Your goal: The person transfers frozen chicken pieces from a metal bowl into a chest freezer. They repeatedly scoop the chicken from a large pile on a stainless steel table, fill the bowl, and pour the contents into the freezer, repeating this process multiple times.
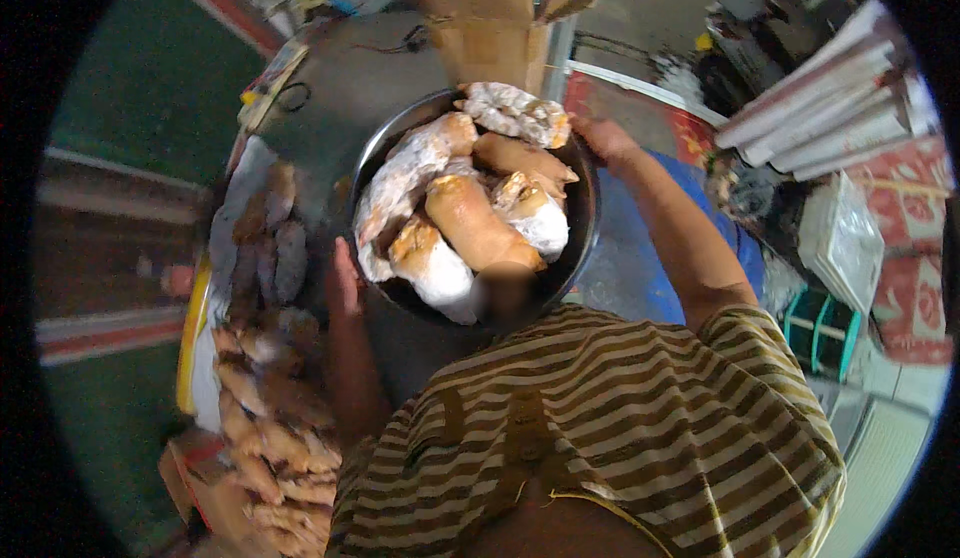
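Note:
A round metal basin [583, 217] is held in front of my chest. It is heaped with several pig's trotters [480, 224], some coated in white frost. One frosted trotter [514, 114] rests across the far rim. My right hand [602, 138] grips the basin's upper right edge, its fingertips partly hidden. On the opposite side my left hand [346, 279] presses flat against the outer wall, fingers pointing up. A blurred round patch covers the basin's near edge.
An upright cardboard box [487, 48] stands beyond the basin. To the left, more trotters [277, 453] lie piled beside a yellow-edged ledge [193, 333]. A blue surface [637, 250], a turquoise basket [821, 333] and white foam trays [836, 243] are at right. A motor scooter [739, 25] stands farther off.

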Demonstrator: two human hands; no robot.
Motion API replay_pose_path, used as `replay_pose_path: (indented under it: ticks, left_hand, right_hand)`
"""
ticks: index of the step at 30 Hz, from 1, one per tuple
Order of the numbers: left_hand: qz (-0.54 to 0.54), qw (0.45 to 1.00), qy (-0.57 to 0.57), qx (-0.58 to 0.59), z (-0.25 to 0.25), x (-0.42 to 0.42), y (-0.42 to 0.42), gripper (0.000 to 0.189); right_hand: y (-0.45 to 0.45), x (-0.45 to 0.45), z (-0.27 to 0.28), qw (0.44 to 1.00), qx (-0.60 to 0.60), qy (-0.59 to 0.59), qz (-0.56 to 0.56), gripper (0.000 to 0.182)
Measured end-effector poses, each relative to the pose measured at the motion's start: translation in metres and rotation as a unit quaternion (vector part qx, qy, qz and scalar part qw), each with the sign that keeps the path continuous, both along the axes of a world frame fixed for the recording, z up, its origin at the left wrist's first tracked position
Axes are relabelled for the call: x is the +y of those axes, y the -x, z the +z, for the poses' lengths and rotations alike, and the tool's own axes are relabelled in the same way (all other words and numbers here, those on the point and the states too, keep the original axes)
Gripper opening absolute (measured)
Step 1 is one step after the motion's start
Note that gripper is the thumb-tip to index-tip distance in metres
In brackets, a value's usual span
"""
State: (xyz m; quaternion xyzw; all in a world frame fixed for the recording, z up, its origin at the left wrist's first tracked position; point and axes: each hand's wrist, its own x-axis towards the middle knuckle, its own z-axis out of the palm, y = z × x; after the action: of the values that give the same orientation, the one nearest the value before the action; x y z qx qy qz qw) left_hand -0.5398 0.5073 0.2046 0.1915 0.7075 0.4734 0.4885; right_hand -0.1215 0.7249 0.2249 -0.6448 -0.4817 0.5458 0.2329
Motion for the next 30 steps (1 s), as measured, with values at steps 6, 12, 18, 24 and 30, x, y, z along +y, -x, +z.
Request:
replay_pose_path:
  ticks: [6,12,18,24,30]
  left_hand:
    - [-0.137,0.984,-0.117,0.0,-0.097,0.059,0.028,0.051]
    - [-0.08,0.984,-0.132,0.091,-0.047,0.061,0.0,0.052]
    - [-0.053,0.98,-0.139,0.134,-0.024,0.061,-0.043,0.053]
    - [-0.117,0.958,-0.197,0.175,0.031,0.094,-0.115,0.055]
    - [-0.214,0.941,-0.24,0.102,0.085,0.131,-0.258,0.055]
  right_hand:
    - [-0.002,0.028,-0.029,0.977,-0.196,-0.084,-0.017,0.064]
    - [0.032,0.018,-0.012,0.983,-0.121,-0.137,-0.027,0.067]
    - [-0.023,-0.066,-0.046,0.984,0.046,-0.071,-0.158,0.054]
    - [-0.101,-0.109,-0.015,0.934,0.126,-0.158,-0.293,0.053]
    - [-0.219,-0.162,0.003,0.861,0.171,-0.235,-0.418,0.048]
